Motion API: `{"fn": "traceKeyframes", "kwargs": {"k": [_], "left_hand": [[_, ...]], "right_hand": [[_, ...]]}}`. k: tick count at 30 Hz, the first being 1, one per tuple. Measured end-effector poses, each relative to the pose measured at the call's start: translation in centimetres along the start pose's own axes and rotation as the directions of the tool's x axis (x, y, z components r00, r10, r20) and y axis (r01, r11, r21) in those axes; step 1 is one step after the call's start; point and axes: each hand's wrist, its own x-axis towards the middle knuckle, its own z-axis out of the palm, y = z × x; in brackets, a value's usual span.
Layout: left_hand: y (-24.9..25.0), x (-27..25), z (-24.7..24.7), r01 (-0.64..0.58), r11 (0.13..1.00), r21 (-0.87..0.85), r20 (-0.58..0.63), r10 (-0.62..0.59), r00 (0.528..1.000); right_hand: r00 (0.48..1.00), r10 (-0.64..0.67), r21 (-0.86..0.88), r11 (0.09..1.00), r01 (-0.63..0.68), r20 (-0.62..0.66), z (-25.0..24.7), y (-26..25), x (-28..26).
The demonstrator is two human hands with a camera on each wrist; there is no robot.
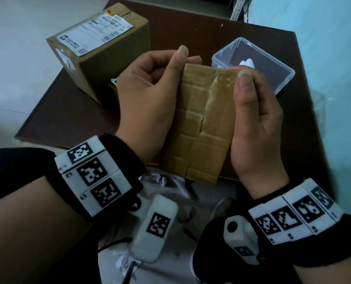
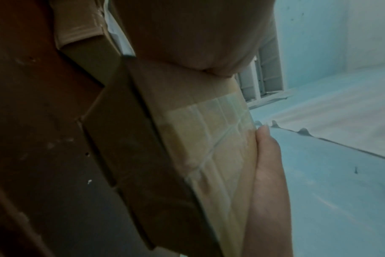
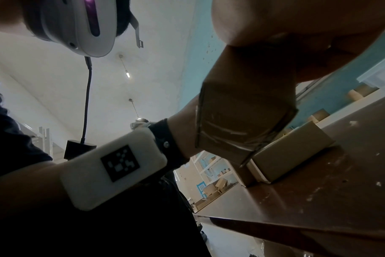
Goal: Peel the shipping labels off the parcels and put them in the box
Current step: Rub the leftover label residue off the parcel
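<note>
Brown cardboard parcel (image 1: 199, 121) is up off the table (image 1: 72, 117), held by both hands; the left hand (image 1: 148, 99) grips its left side, the right hand (image 1: 256, 124) grips its right side; a bigger parcel (image 1: 100, 58) with a white label (image 1: 94, 31) sits behind; the clear box (image 1: 254, 64) stands near the right hand.

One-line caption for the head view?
Both hands, left hand and right hand, grip a flat taped brown cardboard parcel above the table.
</note>
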Motion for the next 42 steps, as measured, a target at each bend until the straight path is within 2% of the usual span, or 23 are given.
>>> {"fn": "traceKeyframes", "kwargs": {"k": [3,6,10,15,18,25,30,32,36,42], "left_hand": [[0.2,0.0,0.1,0.032,0.999,-0.040,0.006,-0.031,0.999],[-0.2,0.0,0.1,-0.006,0.999,0.053,0.031,0.004,1.000],[-0.3,-0.1,0.1,0.013,0.996,0.093,0.076,-0.021,0.997],[-0.4,-0.4,0.4,0.114,0.949,0.293,0.222,-0.184,0.958],[-0.7,-0.6,0.3,0.043,0.935,0.353,0.223,-0.128,0.966],[-0.9,-1.0,0.3,-0.065,0.909,0.412,0.232,-0.036,0.972],[-0.8,-1.4,0.6,-0.061,0.906,0.418,0.222,-0.036,0.974],[-0.9,-1.4,0.6,-0.063,0.910,0.411,0.254,-0.048,0.966],[-1.0,-1.4,0.4,-0.027,0.854,0.520,0.303,-0.155,0.940],[-0.7,-1.9,0.2,-0.088,0.845,0.527,0.325,-0.105,0.940]], "right_hand": [[1.000,0.015,-0.016,1.000,-0.015,-0.005,0.0,-0.1,0.0],[0.999,0.035,-0.024,0.999,-0.035,-0.015,0.0,-0.1,0.0],[0.999,0.050,-0.003,0.999,-0.050,-0.011,-0.1,-0.2,0.1],[0.985,0.168,0.080,0.982,-0.170,0.035,-0.3,-0.1,0.1],[0.977,0.206,0.109,0.971,-0.211,0.060,-0.3,0.0,-0.1],[0.979,0.193,0.111,0.974,-0.198,0.061,-0.3,0.0,-0.2],[0.979,0.195,0.100,0.975,-0.200,0.060,-0.4,-0.1,-0.2],[0.978,0.197,0.091,0.975,-0.202,0.063,-0.4,-0.1,-0.2],[0.973,0.224,0.088,0.970,-0.229,0.063,-0.5,0.0,-0.1],[0.972,0.234,0.022,0.972,-0.235,0.023,-0.2,0.0,-0.2]]}}
